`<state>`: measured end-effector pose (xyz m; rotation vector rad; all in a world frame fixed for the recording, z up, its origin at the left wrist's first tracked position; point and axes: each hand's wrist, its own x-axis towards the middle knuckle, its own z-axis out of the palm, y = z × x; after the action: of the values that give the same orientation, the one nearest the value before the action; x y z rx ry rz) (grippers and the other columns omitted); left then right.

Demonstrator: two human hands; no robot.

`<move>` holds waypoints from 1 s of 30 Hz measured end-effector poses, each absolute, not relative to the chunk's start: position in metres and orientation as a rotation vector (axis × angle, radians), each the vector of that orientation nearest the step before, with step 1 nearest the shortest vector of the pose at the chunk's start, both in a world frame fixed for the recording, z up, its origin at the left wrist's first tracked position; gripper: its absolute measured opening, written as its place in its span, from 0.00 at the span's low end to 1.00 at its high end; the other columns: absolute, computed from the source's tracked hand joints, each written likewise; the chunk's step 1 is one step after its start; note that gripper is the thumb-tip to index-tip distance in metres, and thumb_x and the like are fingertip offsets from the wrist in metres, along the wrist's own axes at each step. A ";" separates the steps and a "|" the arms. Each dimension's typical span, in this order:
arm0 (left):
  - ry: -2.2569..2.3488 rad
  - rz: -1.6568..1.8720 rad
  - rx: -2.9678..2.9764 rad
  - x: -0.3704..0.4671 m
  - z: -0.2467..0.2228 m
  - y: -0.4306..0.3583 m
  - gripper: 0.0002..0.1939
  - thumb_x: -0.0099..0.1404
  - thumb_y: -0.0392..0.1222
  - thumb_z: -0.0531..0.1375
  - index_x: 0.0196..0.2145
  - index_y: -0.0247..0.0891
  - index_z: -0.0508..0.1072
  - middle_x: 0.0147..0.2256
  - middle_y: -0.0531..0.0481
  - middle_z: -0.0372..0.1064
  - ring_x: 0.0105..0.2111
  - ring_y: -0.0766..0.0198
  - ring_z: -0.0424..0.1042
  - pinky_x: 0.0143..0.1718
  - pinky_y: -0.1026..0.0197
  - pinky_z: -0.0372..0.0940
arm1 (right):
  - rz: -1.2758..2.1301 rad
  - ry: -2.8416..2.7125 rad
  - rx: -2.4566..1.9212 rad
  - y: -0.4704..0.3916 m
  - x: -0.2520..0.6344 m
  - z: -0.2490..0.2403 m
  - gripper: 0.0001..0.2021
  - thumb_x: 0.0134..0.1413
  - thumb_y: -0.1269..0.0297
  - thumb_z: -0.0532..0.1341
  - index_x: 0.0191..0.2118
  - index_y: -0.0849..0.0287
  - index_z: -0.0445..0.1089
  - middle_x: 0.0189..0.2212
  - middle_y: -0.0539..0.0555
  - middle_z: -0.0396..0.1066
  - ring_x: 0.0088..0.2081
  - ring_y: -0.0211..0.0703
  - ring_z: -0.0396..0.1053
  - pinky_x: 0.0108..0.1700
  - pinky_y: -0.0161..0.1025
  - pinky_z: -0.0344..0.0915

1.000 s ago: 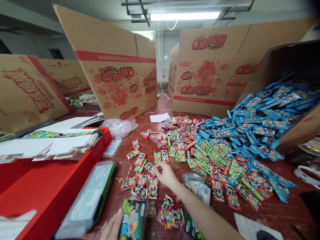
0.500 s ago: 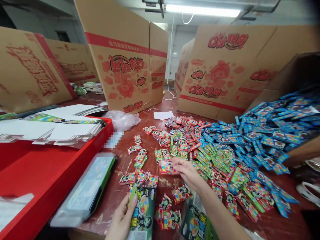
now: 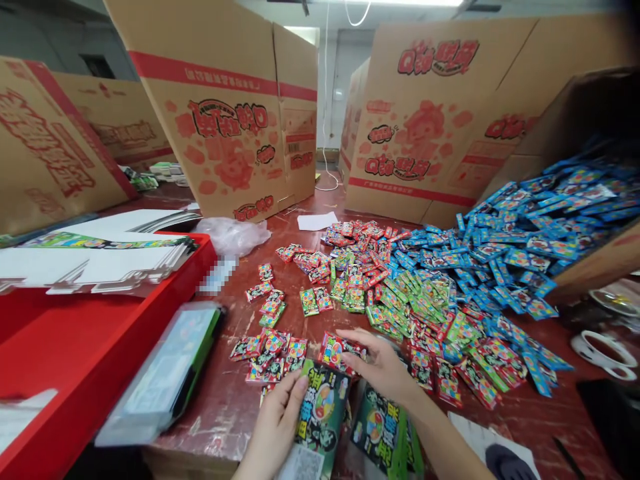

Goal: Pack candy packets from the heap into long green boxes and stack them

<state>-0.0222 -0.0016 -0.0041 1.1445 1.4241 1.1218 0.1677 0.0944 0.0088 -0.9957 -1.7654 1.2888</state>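
My left hand (image 3: 280, 417) grips a dark green printed pouch (image 3: 323, 417) by its left edge, thumb on the front. Just beyond the pouch's top end, my right hand (image 3: 381, 365) pinches a small red candy packet (image 3: 331, 348) between thumb and fingers. The packet is close to the pouch top; whether they touch I cannot tell. Under my right forearm lie more dark green pouches (image 3: 377, 427). Loose red packets (image 3: 270, 353) rest to the left of the held one, and a green packet and a red packet (image 3: 323, 298) lie side by side beyond it.
Green packets (image 3: 420, 300) and a large heap of blue packets (image 3: 525, 233) spread from an open carton on the right. At left stand a red tray (image 3: 150, 327) with white card sheets and a plastic-wrapped pack (image 3: 165, 367). Tall cartons (image 3: 225, 127) line the back. A white cup (image 3: 604, 353) sits far right.
My right hand has drawn the red packet back from the pile towards the pouch. My left hand and the pouch have shifted right, nearer to it. The view has also shifted.
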 end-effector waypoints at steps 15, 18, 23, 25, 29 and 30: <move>1.432 0.966 1.424 -0.012 0.007 -0.009 0.21 0.66 0.53 0.50 0.46 0.36 0.72 0.40 0.45 0.73 0.37 0.58 0.70 0.44 0.62 0.63 | 1.112 -1.735 -0.954 0.074 0.161 0.015 0.17 0.61 0.57 0.51 0.53 0.55 0.54 0.42 0.55 0.63 0.45 0.43 0.64 0.50 0.41 0.60; 1.469 1.006 1.436 -0.015 0.009 -0.010 0.21 0.67 0.53 0.50 0.46 0.37 0.72 0.40 0.45 0.74 0.36 0.57 0.71 0.42 0.63 0.64 | 1.089 -1.829 -0.904 0.069 0.170 0.015 0.18 0.61 0.60 0.53 0.56 0.54 0.60 0.44 0.56 0.64 0.48 0.45 0.63 0.52 0.43 0.59; 1.528 0.987 1.507 -0.016 0.012 -0.009 0.19 0.66 0.52 0.51 0.46 0.38 0.73 0.40 0.44 0.74 0.38 0.55 0.71 0.42 0.63 0.63 | 0.951 -1.790 -1.006 0.064 0.184 0.020 0.14 0.58 0.61 0.56 0.50 0.52 0.70 0.38 0.56 0.67 0.42 0.47 0.66 0.45 0.42 0.64; 1.526 0.946 1.570 -0.013 0.015 -0.008 0.17 0.65 0.51 0.53 0.44 0.40 0.73 0.40 0.45 0.74 0.39 0.55 0.71 0.42 0.64 0.63 | 0.881 -1.831 -0.963 0.063 0.186 0.025 0.14 0.59 0.63 0.55 0.49 0.50 0.70 0.39 0.55 0.67 0.42 0.46 0.66 0.45 0.42 0.64; 1.398 0.910 1.544 -0.007 0.022 -0.006 0.17 0.66 0.50 0.52 0.46 0.42 0.73 0.41 0.47 0.74 0.39 0.56 0.71 0.41 0.65 0.63 | 0.872 -1.919 -0.823 0.064 0.191 0.038 0.14 0.60 0.64 0.55 0.49 0.48 0.70 0.40 0.55 0.66 0.44 0.46 0.65 0.47 0.43 0.63; 1.347 0.910 1.510 -0.006 0.023 -0.005 0.18 0.66 0.51 0.52 0.47 0.41 0.73 0.41 0.47 0.74 0.38 0.57 0.71 0.41 0.64 0.63 | 0.899 -1.907 -0.810 0.065 0.192 0.040 0.13 0.59 0.64 0.55 0.48 0.48 0.70 0.40 0.55 0.67 0.44 0.46 0.65 0.47 0.43 0.63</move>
<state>-0.0060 -0.0049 0.0229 1.5102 1.3471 0.9104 0.1918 0.0647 0.0401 -0.8099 -1.9066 0.8991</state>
